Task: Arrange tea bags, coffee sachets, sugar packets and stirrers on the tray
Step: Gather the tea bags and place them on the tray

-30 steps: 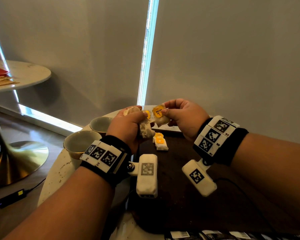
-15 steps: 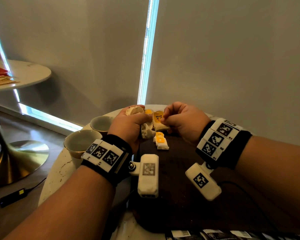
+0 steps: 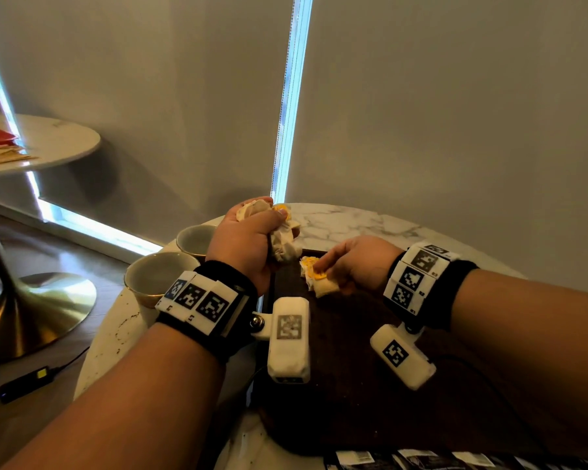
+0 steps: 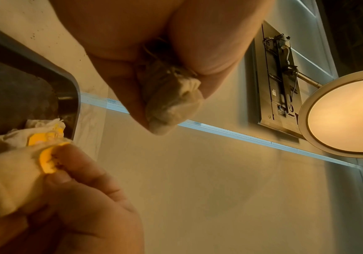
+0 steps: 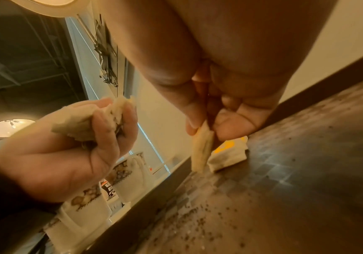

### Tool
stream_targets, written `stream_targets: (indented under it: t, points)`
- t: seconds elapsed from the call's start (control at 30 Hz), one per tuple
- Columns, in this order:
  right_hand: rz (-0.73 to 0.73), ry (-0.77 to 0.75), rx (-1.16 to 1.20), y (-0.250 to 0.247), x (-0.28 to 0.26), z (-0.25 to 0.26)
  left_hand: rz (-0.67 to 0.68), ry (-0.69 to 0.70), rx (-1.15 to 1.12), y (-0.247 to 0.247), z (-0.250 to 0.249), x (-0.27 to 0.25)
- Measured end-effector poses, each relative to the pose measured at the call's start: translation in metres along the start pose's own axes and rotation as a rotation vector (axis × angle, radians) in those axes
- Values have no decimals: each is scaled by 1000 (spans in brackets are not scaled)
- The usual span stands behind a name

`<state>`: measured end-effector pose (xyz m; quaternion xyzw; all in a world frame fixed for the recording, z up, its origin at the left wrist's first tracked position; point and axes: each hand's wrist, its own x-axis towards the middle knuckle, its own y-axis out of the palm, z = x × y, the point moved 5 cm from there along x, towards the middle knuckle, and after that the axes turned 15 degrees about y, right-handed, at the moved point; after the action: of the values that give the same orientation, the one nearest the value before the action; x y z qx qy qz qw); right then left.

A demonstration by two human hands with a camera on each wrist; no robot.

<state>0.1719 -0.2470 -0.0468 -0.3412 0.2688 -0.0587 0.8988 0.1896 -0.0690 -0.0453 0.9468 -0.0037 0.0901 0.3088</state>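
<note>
Fingers (image 3: 323, 264) pinch 1 tea bag (image 5: 201, 151) over the dark tray (image 3: 353, 385) (crumb-speckled) on a marble table (image 3: 353, 222); left hand (image 3: 248, 242) clutches more.

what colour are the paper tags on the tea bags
Yellow tags on off-white tea bags; clearest in the head view.

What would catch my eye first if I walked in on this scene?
Probably the two hands over the dark tray: the left hand grips a bunch of tea bags above its far left corner, while the right hand pinches one tea bag low over another tea bag lying on the tray. Next, the two cups on the marble table, left of the tray.
</note>
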Motion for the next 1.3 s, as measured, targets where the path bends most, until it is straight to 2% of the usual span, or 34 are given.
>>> stream_targets:
  t: [0.23,0.33,0.53,0.77,1.03,1.13,1.3]
  points:
    - [-12,13,-132,9,5,3,19,-10,-5,1,0,-2]
    - [-41,46,-132,10,9,1,21,-8,3,0,1,-2]
    - [-9,88,-34,9,12,-2,26,-9,6,0,1,-1]
    - [-6,122,-133,8,20,-1,33,-11,4,0,2,0]
    - [-163,-67,-206,1,5,7,49,-15,2,1,2,-1]
    - [-114,-142,-215,11,-9,9,47,-12,3,1,2,-1]
    - [-112,-157,-467,23,-16,10,50,-27,4,1,3,-1]
